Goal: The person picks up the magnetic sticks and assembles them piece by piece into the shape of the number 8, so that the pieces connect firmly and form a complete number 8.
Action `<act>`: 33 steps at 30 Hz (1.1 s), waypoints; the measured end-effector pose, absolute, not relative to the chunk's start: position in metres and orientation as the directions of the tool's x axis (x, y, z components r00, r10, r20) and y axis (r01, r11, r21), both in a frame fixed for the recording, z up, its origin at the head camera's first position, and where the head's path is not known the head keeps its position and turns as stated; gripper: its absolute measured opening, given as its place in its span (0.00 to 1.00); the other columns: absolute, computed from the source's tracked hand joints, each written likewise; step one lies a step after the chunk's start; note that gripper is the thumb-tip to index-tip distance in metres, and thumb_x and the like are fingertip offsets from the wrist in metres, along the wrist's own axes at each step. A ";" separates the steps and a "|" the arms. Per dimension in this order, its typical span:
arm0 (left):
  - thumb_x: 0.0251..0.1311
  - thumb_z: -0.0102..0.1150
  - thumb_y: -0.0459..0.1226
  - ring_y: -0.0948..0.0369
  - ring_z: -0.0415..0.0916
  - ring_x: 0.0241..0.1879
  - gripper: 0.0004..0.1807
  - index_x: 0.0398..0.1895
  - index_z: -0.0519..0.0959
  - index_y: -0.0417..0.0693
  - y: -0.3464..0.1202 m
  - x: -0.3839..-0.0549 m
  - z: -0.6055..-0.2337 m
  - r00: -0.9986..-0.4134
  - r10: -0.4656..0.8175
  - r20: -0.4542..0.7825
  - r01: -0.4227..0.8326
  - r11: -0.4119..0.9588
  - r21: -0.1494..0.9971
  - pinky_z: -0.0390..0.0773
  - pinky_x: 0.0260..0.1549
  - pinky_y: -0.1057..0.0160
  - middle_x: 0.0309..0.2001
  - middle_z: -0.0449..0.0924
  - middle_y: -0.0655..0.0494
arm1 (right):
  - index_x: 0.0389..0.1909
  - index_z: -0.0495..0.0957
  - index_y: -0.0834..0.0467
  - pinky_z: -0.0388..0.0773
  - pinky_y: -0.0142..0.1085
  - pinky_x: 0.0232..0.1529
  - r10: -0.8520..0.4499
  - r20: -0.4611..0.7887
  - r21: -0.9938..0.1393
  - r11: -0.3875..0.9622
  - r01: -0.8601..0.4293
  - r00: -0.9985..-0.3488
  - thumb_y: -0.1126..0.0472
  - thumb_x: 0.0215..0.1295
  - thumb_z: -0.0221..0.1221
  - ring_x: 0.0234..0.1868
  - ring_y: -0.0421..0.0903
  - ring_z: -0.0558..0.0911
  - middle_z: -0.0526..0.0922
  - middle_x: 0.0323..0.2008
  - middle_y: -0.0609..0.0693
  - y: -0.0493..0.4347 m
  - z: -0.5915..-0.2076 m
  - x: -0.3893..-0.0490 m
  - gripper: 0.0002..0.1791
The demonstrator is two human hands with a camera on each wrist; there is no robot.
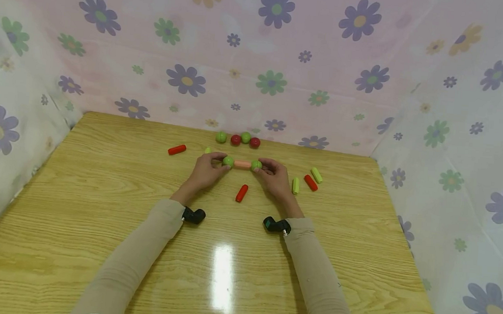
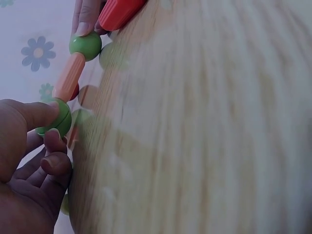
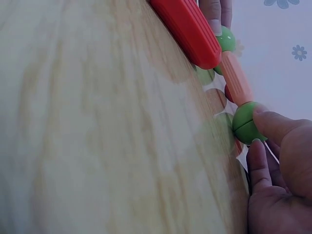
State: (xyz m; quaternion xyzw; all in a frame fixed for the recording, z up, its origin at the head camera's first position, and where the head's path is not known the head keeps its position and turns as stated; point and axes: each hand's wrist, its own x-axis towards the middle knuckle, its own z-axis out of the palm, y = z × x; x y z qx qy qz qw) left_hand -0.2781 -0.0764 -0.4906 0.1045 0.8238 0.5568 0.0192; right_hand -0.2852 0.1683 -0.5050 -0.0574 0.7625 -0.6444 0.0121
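Between my two hands an orange ridged stick (image 1: 242, 164) spans two green balls, one at each end. My left hand (image 1: 208, 171) pinches the left green ball (image 1: 228, 161) between thumb and fingers. The right green ball (image 1: 256, 165) is pinched by my right hand (image 1: 275, 177) in the same way. In the left wrist view the stick (image 2: 69, 77) lines up with both balls, their ends meeting. A seam runs round the green ball (image 3: 247, 123) in the right wrist view. Just in front of the hands lies a red ridged stick (image 1: 241, 193) on the table.
Behind the hands stand a green ball (image 1: 221, 137), two red balls (image 1: 235, 139) and another green ball (image 1: 246, 137). A red stick (image 1: 177, 149) lies at left. Right of the right hand are yellow-green sticks (image 1: 295, 185) and a red stick (image 1: 310, 182). Flowered cloth (image 1: 221, 85) borders the wooden table (image 1: 99, 174).
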 end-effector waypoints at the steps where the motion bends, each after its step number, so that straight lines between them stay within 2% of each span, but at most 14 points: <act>1: 0.68 0.64 0.35 0.46 0.83 0.48 0.25 0.66 0.75 0.36 -0.076 -0.278 -0.490 -0.977 0.193 0.085 0.152 0.359 0.921 0.82 0.47 0.52 0.60 0.79 0.39 | 0.59 0.80 0.64 0.77 0.27 0.46 -0.099 0.056 -0.984 0.161 -0.071 -0.994 0.67 0.69 0.64 0.45 0.43 0.79 0.81 0.48 0.58 0.168 -0.505 -0.285 0.18; 5: 0.67 0.64 0.34 0.46 0.83 0.48 0.25 0.65 0.75 0.34 -0.075 -0.279 -0.491 -0.978 0.191 0.088 0.154 0.366 0.918 0.82 0.47 0.53 0.60 0.79 0.38 | 0.59 0.80 0.64 0.77 0.27 0.46 -0.084 0.054 -0.985 0.157 -0.066 -0.995 0.67 0.68 0.65 0.45 0.43 0.78 0.81 0.48 0.57 0.168 -0.505 -0.285 0.18; 10: 0.67 0.65 0.34 0.48 0.83 0.44 0.24 0.64 0.76 0.34 -0.075 -0.279 -0.492 -0.977 0.186 0.101 0.166 0.376 0.912 0.81 0.44 0.58 0.59 0.80 0.39 | 0.59 0.80 0.64 0.77 0.26 0.45 -0.076 0.057 -0.983 0.169 -0.069 -0.995 0.66 0.68 0.65 0.45 0.42 0.78 0.80 0.49 0.58 0.169 -0.504 -0.285 0.19; 13: 0.67 0.65 0.34 0.47 0.83 0.43 0.23 0.63 0.77 0.34 -0.076 -0.278 -0.493 -0.977 0.182 0.108 0.171 0.377 0.910 0.81 0.43 0.57 0.58 0.80 0.39 | 0.59 0.80 0.64 0.77 0.27 0.45 -0.073 0.056 -0.983 0.170 -0.067 -0.996 0.66 0.68 0.66 0.45 0.42 0.79 0.81 0.48 0.57 0.169 -0.505 -0.285 0.19; 17: 0.66 0.65 0.33 0.46 0.82 0.48 0.23 0.63 0.77 0.36 -0.081 -0.276 -0.494 -0.982 0.158 0.104 0.155 0.363 0.919 0.81 0.47 0.53 0.58 0.80 0.39 | 0.58 0.80 0.64 0.77 0.27 0.46 -0.067 0.056 -0.985 0.160 -0.066 -0.996 0.67 0.68 0.65 0.45 0.42 0.78 0.81 0.46 0.56 0.169 -0.505 -0.285 0.19; 20: 0.66 0.66 0.33 0.48 0.82 0.48 0.22 0.62 0.78 0.37 -0.086 -0.273 -0.496 -0.986 0.141 0.094 0.138 0.339 0.931 0.81 0.48 0.54 0.57 0.81 0.40 | 0.58 0.80 0.64 0.76 0.27 0.46 -0.068 0.056 -0.984 0.163 -0.067 -0.996 0.67 0.68 0.65 0.45 0.42 0.78 0.81 0.47 0.56 0.169 -0.504 -0.284 0.19; 27: 0.66 0.67 0.34 0.53 0.83 0.37 0.21 0.60 0.79 0.37 -0.095 -0.268 -0.498 -0.985 0.136 0.107 0.143 0.295 0.945 0.79 0.35 0.69 0.54 0.82 0.41 | 0.59 0.80 0.64 0.76 0.27 0.47 -0.062 0.052 -0.986 0.158 -0.061 -0.997 0.67 0.68 0.65 0.45 0.42 0.78 0.81 0.48 0.56 0.168 -0.504 -0.283 0.19; 33: 0.67 0.65 0.33 0.61 0.80 0.31 0.18 0.58 0.80 0.35 -0.100 -0.265 -0.497 -0.984 0.124 0.125 0.155 0.277 0.948 0.77 0.30 0.71 0.52 0.83 0.41 | 0.58 0.80 0.64 0.76 0.27 0.48 -0.065 0.060 -0.982 0.174 -0.070 -0.996 0.67 0.68 0.65 0.46 0.42 0.78 0.81 0.49 0.57 0.168 -0.504 -0.283 0.18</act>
